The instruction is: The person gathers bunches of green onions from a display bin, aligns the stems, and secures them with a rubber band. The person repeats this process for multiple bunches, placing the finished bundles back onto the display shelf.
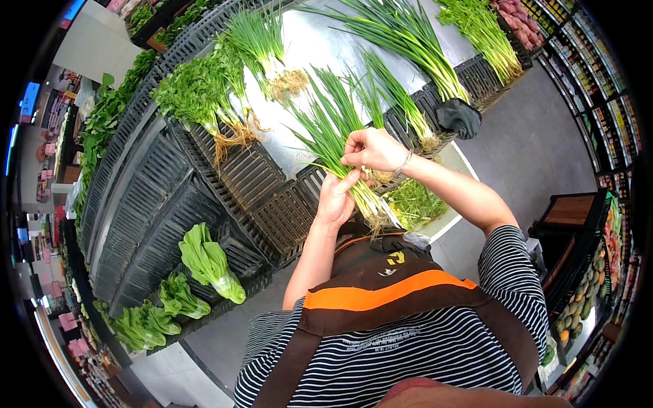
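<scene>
My left hand (336, 198) holds a bunch of green onions (331, 145) around its pale lower stalks, roots towards my apron. My right hand (376, 149) is just above it, thumb and fingertips pinched at the green part of the same bunch; the exact leaf between them is too small to tell. A thin yellowish leaf (317, 166) sticks out beside the left thumb. Beyond the hands, more green onions (403, 104) lie on a metal display surface (306, 43). Trimmed green scraps (416, 201) fill a pale bin below my right forearm.
Black plastic crates (247, 171) edge the stand. Celery-like herbs (196, 89), rooted green onions (260, 43) and large leeks (403, 38) lie on it. A dark cloth (459, 118) hangs at the right edge. Leafy greens (209, 260) sit at lower left. Grey floor (535, 132) runs right, towards shelves.
</scene>
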Demonstrator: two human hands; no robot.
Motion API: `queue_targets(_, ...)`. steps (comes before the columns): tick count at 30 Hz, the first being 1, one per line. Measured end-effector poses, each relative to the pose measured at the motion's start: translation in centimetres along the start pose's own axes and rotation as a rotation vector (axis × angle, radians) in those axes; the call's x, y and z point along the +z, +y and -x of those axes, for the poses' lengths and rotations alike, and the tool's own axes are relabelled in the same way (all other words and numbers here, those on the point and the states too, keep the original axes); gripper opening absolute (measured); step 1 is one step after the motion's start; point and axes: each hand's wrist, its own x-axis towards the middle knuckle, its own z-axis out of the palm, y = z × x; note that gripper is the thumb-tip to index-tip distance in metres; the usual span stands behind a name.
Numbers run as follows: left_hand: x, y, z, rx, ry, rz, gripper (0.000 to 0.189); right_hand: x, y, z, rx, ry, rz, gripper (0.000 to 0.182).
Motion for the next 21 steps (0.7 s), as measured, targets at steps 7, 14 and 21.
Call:
queue_targets(7, 0.6, 0.8, -0.2, 0.044, -0.039, 0.0, 0.028, -1.1, 1.1, -1.1, 0.148, -0.116, -0.315, 0.018)
queue_targets(14, 0.4, 0.6, -0.3, 0.037, -0.036, -0.005, 0.029, -1.3, 0.7, -1.0, 0.141, -0.084, -0.282, 0.016)
queue_targets(21, 0.4, 0.7, -0.3, 0.028, -0.036, -0.009, 0.027, -0.5, 1.1, -0.8, 0.018, -0.137, -0.311, 0.013)
